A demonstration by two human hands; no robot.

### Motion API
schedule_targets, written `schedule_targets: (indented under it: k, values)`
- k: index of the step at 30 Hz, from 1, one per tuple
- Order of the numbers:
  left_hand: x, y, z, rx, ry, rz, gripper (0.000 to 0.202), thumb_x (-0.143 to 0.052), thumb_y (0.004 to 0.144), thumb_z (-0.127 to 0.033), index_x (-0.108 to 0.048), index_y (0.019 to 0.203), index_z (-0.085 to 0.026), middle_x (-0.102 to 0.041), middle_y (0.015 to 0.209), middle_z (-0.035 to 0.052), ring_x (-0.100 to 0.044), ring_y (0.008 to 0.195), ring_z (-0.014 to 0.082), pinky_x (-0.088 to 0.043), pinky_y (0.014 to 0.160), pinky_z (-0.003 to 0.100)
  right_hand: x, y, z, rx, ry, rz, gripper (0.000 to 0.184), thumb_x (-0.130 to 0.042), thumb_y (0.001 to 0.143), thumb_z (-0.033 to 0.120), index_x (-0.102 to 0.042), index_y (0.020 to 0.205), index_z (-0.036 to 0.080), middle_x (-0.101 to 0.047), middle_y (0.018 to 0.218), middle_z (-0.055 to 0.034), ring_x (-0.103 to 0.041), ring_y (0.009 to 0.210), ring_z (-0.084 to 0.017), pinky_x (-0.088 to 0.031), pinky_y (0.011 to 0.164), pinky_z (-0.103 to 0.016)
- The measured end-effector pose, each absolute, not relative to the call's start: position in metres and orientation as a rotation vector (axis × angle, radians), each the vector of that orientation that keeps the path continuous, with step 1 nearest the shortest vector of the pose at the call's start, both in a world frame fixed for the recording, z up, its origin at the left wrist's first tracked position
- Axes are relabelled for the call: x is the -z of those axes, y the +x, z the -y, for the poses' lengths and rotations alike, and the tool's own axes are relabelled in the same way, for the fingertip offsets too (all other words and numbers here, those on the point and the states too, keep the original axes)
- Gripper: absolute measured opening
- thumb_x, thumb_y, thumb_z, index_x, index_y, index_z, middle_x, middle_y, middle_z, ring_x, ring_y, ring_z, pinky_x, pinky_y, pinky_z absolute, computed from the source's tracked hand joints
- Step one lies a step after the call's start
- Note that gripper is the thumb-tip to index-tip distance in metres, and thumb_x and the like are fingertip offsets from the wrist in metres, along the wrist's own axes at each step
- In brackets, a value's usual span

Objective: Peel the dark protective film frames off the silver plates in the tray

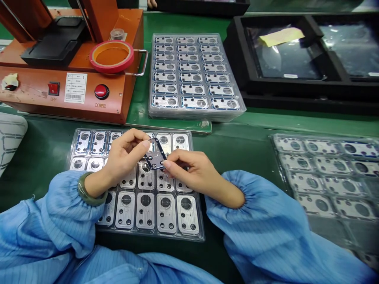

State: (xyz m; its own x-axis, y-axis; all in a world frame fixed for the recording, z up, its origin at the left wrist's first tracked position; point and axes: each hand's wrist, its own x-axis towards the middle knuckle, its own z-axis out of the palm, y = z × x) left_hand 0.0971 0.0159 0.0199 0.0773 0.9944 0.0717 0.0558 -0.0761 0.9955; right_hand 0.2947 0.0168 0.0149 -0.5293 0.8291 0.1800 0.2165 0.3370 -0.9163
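The left hand (122, 156) and right hand (189, 169) pinch a tilted, dark-rimmed metal plate (155, 154) with round holes, above a plastic tray (154, 233) at lower center.

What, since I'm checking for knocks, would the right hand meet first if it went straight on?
The right hand first meets the dark-framed metal plate, already touching it at the fingertips; beyond that, probably the left hand, though depth is hard to judge.

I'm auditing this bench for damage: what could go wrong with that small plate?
The bare left hand and right hand pinch the small dark-framed plate by its edges, so skin could mark it, or it might slip onto the loaded tray below. The green bangle on the left wrist sits close to the tray's metal parts and might scratch them.
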Motion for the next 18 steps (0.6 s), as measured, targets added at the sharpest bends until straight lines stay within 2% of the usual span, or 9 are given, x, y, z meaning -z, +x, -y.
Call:
schedule_targets:
  k: [4, 7, 9, 12, 15, 18]
  values:
    - [-0.028, 0.099, -0.018, -1.138, 1.387, -1.197, 0.01, -0.062, 0.075, -0.023, -0.058, 0.07, -0.016, -0.052, 0.06, -0.0038, -0.043, 0.049, 0.005, -0.036, 0.045, 0.017, -0.012, 0.294, -0.018, -1.065, -0.844, 2.023, 0.013, -0.056, 0.087, 0.021, -0.06, 0.075, 0.016, -0.059, 0.063, 0.001, -0.053, 0.054, -0.007, -0.043, 0.05, -0.019]
    - [-0.03, 0.097, -0.02, -1.077, 1.382, -1.214, 0.009, -0.059, 0.071, -0.015, -0.055, 0.063, -0.016, -0.048, 0.053, -0.0062, -0.04, 0.042, 0.0032, -0.032, 0.04, 0.016, -0.011, 0.294, -0.016, -1.132, -0.862, 2.01, 0.01, -0.057, 0.087, 0.021, -0.061, 0.078, 0.016, -0.059, 0.065, 0.0008, -0.053, 0.054, -0.008, -0.044, 0.05, -0.019]
    - [-0.029, 0.094, -0.02, -1.006, 1.304, -1.217, 0.006, -0.056, 0.07, -0.013, -0.056, 0.065, -0.016, -0.047, 0.05, -0.0072, -0.04, 0.037, 0.0035, -0.03, 0.035, 0.015, -0.011, 0.295, -0.016, -1.301, -0.916, 1.931, 0.011, -0.057, 0.087, 0.023, -0.059, 0.078, 0.017, -0.058, 0.062, 0.0018, -0.055, 0.053, -0.008, -0.045, 0.048, -0.019]
    - [-0.027, 0.089, -0.02, -0.94, 1.173, -1.149, 0.008, -0.053, 0.07, -0.013, -0.059, 0.074, -0.017, -0.051, 0.046, -0.0068, -0.044, 0.034, 0.0067, -0.035, 0.032, 0.017, -0.013, 0.297, -0.017, -1.56, -1.004, 1.709, 0.014, -0.06, 0.086, 0.029, -0.057, 0.078, 0.018, -0.06, 0.061, 0.0024, -0.06, 0.051, -0.009, -0.049, 0.048, -0.019]
    - [-0.027, 0.087, -0.02, -0.935, 1.12, -1.023, 0.013, -0.053, 0.071, -0.015, -0.061, 0.081, -0.016, -0.056, 0.047, -0.005, -0.048, 0.035, 0.0081, -0.04, 0.034, 0.018, -0.015, 0.299, -0.02, -1.665, -1.051, 1.536, 0.018, -0.064, 0.083, 0.033, -0.057, 0.078, 0.017, -0.063, 0.064, 0.0021, -0.061, 0.05, -0.009, -0.053, 0.049, -0.02]
    - [-0.028, 0.089, -0.019, -0.938, 1.108, -1.012, 0.013, -0.058, 0.077, -0.025, -0.061, 0.085, -0.015, -0.061, 0.05, -0.0032, -0.054, 0.036, 0.0097, -0.045, 0.036, 0.019, -0.017, 0.3, -0.021, -1.71, -1.067, 1.477, 0.021, -0.067, 0.08, 0.035, -0.058, 0.076, 0.017, -0.063, 0.063, 0.0022, -0.06, 0.048, -0.008, -0.053, 0.047, -0.019]
